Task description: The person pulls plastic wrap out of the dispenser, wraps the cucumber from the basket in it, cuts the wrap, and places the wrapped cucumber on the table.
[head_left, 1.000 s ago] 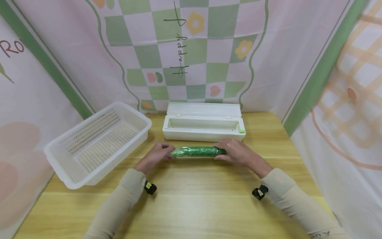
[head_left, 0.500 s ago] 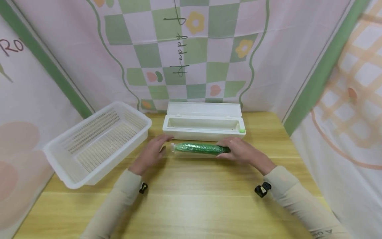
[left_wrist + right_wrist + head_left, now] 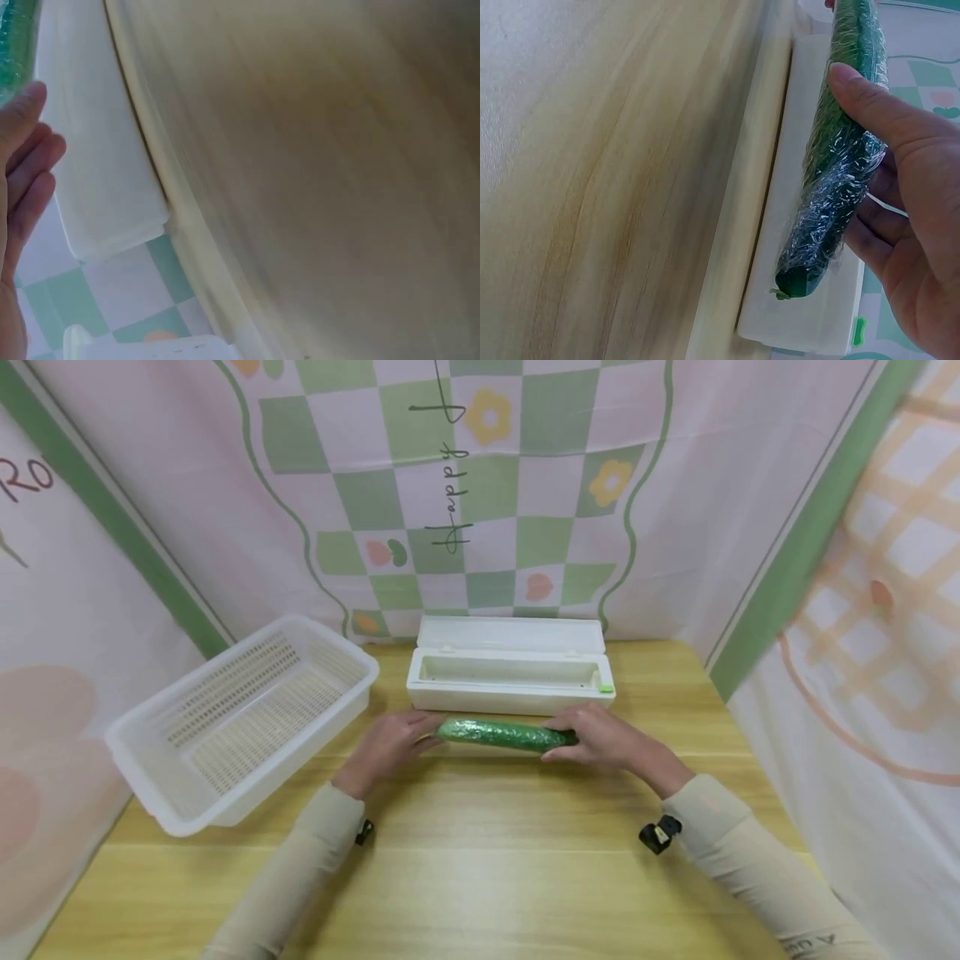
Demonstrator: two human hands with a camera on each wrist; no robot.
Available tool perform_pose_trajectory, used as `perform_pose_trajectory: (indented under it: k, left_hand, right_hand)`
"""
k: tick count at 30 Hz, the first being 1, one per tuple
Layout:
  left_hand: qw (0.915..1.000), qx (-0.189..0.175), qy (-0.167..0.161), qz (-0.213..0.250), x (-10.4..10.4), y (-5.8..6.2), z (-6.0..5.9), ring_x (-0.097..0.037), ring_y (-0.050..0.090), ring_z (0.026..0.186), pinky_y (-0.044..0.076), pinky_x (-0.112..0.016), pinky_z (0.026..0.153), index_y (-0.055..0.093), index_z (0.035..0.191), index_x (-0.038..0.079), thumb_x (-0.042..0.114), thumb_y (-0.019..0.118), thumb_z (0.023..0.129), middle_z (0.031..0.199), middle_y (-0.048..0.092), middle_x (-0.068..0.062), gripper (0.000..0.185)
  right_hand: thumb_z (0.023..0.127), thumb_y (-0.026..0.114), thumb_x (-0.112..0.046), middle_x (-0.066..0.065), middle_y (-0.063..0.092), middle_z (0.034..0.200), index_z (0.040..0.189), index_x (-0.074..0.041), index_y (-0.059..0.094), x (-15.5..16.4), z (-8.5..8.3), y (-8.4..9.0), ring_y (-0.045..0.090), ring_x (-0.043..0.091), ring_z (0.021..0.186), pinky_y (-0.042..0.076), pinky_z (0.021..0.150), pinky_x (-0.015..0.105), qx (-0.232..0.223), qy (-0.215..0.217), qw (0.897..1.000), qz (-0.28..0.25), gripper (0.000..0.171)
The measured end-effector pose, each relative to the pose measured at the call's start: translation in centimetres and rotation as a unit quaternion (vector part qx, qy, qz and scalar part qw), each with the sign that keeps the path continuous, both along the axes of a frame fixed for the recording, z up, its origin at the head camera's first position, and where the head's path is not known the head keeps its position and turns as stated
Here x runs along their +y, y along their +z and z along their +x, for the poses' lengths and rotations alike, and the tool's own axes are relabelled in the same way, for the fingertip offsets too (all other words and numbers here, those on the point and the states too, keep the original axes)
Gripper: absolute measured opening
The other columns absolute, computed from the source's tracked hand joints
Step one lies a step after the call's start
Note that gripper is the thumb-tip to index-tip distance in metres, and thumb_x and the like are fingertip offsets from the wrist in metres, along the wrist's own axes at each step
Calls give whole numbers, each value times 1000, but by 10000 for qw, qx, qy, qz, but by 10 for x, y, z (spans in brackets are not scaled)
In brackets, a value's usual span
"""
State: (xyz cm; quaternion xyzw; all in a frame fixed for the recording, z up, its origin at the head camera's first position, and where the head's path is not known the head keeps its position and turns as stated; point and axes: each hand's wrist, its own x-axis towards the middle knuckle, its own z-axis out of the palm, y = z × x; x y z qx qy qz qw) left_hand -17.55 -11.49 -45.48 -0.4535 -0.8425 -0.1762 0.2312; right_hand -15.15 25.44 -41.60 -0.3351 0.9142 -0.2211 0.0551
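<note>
1. The right end of the wrapped cucumber is being gripped by the right hand, with thumb and fingers curled round the film.
2. The left end is being touched by the left hand, its fingers relaxed and fairly straight; no grip is being shown there.
3. The cucumber is being held lengthwise just above the desk, right in front of the open white film dispenser.
4. The white basket is being left to the left side.
5. A slip is judged possible: the glossy film could be loosened if the one-sided grip is twisted.
6. Compared with half a second ago, the left hand is being brought back against the cucumber's end.
</note>
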Motion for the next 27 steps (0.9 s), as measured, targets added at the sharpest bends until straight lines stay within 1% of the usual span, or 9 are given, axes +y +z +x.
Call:
perform_pose_trajectory:
  k: [5,8,10,13,15,18,20,24,27]
  left_hand:
    - [9990,-338,-302,23,-3,2,1,-16,80,79,65,-23,71,78,117,3,12,86,84,97,83,-8,35]
    - [9941,-925,-567,21,-5,5,2,-15,80,78,64,-19,71,78,116,1,8,84,86,96,83,-9,32]
    - [9845,-1603,-707,32,-6,7,2,-17,81,83,63,-17,75,78,115,0,6,80,89,99,83,-11,26]
    - [9584,-2764,-705,47,-8,10,2,-20,81,91,63,-17,80,78,116,0,6,73,96,103,82,-12,21]
    - [9360,-3462,-620,128,-9,12,2,-23,80,92,63,-18,80,78,113,1,8,69,100,103,82,-13,17]
    - [9046,-4220,-509,321,-9,14,3,-27,79,97,64,-23,84,77,109,-1,7,65,103,106,81,-16,16]
    - [8868,-4574,-462,475,-9,14,2,-29,79,100,64,-25,87,76,107,-3,7,62,105,108,80,-19,17]
    - [8530,-5159,-395,690,-10,11,3,-34,78,109,64,-31,94,71,117,-8,6,53,110,116,77,-26,24]
    - [8383,-5391,-294,765,-11,9,4,-36,77,110,65,-34,95,68,124,-9,9,49,112,118,76,-27,28]
  right_hand:
    - [88,86,-29,4,78,98,126,-4,75,-1,0,0,59,1,73,54,64,18,-135,38,9999,-15,47]
    - [89,86,-30,5,78,100,127,-3,75,-2,0,-1,59,2,74,54,64,19,-189,20,9998,24,48]
    - [89,86,-30,6,79,102,126,-3,75,-3,1,-2,60,2,76,54,65,19,-168,48,9998,41,47]
    - [90,85,-31,7,79,103,125,-2,75,-5,2,-3,61,2,77,54,65,19,-90,111,9999,59,47]
    - [90,85,-33,8,80,105,126,-2,75,-8,3,-4,61,3,78,53,66,19,5,123,9999,112,48]
    - [91,83,-34,10,79,107,126,-2,74,-11,5,-5,64,5,80,54,67,19,123,91,9997,206,48]
    - [92,83,-36,11,79,109,126,-2,74,-13,6,-6,67,7,83,56,68,21,199,63,9994,279,49]
    - [92,83,-37,13,79,113,126,-2,74,-16,6,-8,71,12,88,59,72,24,280,39,9988,403,50]
    - [91,83,-36,12,80,112,124,-2,75,-18,5,-10,69,10,86,58,71,24,334,95,9983,468,48]
